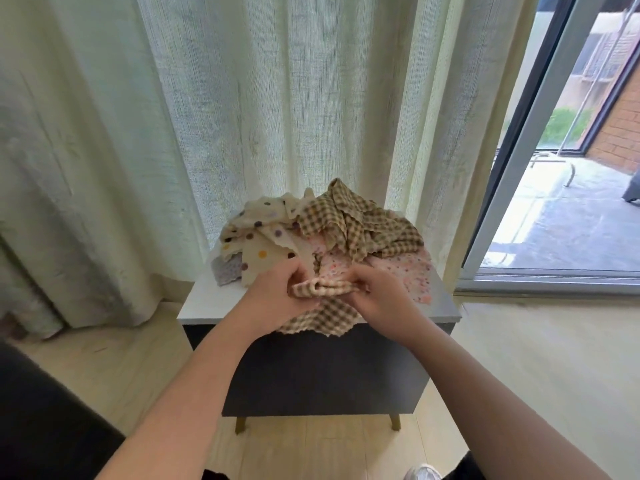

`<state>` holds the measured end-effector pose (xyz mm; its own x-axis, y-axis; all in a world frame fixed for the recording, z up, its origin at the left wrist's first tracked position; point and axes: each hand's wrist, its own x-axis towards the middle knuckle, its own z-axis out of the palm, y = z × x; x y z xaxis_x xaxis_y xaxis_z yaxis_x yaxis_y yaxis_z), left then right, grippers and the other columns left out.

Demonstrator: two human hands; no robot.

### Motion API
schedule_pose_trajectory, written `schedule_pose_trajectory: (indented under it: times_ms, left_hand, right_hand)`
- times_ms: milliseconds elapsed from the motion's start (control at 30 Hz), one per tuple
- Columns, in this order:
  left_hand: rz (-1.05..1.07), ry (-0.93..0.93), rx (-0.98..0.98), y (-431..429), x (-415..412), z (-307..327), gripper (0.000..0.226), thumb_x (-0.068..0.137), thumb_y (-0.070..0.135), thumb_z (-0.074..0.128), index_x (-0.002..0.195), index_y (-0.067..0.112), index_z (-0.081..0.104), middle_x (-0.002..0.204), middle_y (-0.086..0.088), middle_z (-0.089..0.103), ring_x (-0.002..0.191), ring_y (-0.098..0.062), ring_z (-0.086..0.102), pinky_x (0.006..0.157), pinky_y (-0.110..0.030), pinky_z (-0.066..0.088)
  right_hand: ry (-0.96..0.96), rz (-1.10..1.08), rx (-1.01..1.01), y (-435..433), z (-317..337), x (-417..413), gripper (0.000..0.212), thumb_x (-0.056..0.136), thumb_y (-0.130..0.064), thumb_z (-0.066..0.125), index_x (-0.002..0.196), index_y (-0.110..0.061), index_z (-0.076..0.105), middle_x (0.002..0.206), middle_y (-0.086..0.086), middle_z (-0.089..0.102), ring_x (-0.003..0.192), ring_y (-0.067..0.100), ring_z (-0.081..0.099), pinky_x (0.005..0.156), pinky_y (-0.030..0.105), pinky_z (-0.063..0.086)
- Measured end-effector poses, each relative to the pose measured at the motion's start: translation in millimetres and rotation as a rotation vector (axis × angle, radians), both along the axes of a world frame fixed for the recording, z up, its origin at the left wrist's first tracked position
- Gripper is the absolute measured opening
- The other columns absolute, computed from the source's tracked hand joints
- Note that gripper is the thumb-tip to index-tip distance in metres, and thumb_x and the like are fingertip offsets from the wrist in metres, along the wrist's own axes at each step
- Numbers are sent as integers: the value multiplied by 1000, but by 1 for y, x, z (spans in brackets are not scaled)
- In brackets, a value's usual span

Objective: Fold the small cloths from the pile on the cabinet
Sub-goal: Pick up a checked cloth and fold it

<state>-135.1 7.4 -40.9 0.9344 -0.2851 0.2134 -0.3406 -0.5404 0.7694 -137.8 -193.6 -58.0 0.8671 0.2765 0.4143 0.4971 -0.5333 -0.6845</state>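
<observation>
Crinkled soft checked cloth (320, 318) lies on the cabinet (204, 303) with its matt, smooth top.

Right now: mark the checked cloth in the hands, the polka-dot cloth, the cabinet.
checked cloth (322, 317), head view, flat lower part.
polka-dot cloth (259, 240), head view, cream middle area.
cabinet (202, 303), head view, bare left part of its top.

- No writing, label, brand, number or sign could be read anywhere.
- The checked cloth (322, 318), the pile (360, 225), the cabinet (204, 303) and the curtain (173, 116) bore patterns or plain surfaces only.
</observation>
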Motion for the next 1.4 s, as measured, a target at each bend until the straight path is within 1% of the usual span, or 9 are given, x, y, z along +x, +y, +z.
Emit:
schedule_pose_trajectory:
  times_ms: [133, 300, 500, 633, 800, 967, 1100, 1233, 1400]
  left_hand:
    - [10, 78, 12, 13, 3, -5, 34, 78, 22, 80, 68, 22, 47, 64, 13, 47, 58, -2, 41, 56, -15, 35]
    - [-6, 333, -488, 17, 13, -4, 23, 74, 12, 79, 83, 12, 57, 81, -6, 61, 77, -18, 58, 68, -26, 49]
    - [-87, 342, -375, 8, 45, 15, 44, 70, 25, 81, 109, 23, 62, 99, 11, 73, 92, -5, 68, 77, -19, 53]
    - [136, 187, -401, -12, 94, 34, 24, 62, 37, 77, 84, 37, 68, 85, 23, 73, 80, 5, 67, 76, -18, 49]
    - [137, 219, -469, -16, 140, 74, 15, 63, 29, 77, 73, 30, 66, 83, 12, 73, 83, -6, 69, 73, -19, 51]
    - [105, 328, -491, -18, 149, 147, 16, 67, 34, 82, 72, 33, 67, 77, 10, 68, 76, -7, 65, 75, -27, 47]
    - [195, 375, -519, -28, 148, 232, 25, 77, 22, 77, 64, 25, 56, 71, 4, 62, 76, -16, 60, 78, -40, 46]
    - [270, 396, -502, -52, 141, 336, 20, 82, 17, 74, 72, 23, 57, 70, 10, 66, 70, -8, 65, 65, -25, 54]
    - [307, 435, -456, -96, 125, 447, 22, 90, 34, 62, 96, 14, 71, 91, 4, 73, 83, -10, 68, 66, -16, 51]
  right_hand:
    - [158, 10, 36, -14, -2, 3, 20, 87, 1, 61, 78, -16, 60, 71, -4, 61, 64, 7, 54, 63, 26, 43]
    - [285, -21, 294, -19, 22, 18, 9, 89, -15, 69, 82, -14, 63, 71, -8, 64, 67, 3, 57, 64, 19, 44]
    - [385, 109, 400, -13, 37, 56, 10, 86, -6, 70, 87, -16, 71, 83, 1, 68, 84, 12, 64, 86, 30, 53]
    - [452, 133, 471, -15, 48, 100, 17, 73, -13, 80, 88, -19, 74, 90, 4, 71, 90, 18, 68, 88, 32, 56]
    - [708, 181, 734, -22, 76, 148, 21, 68, -14, 72, 88, -9, 67, 82, -1, 73, 80, 12, 70, 71, 21, 55]
    - [738, 100, 821, -22, 142, 163, 13, 91, -2, 59, 93, -13, 65, 86, 2, 68, 81, 15, 65, 78, 31, 51]
    - [812, 105, 906, -22, 236, 159, 24, 86, -21, 66, 107, -11, 70, 96, 2, 72, 89, 16, 69, 79, 30, 56]
    - [808, -52, 832, -27, 339, 148, 15, 91, -22, 66, 101, -13, 73, 98, 1, 76, 95, 15, 71, 81, 29, 54]
    - [559, -267, 676, -56, 442, 127, 18, 98, -29, 54, 82, -26, 63, 67, -24, 61, 64, -9, 56, 65, 14, 42]
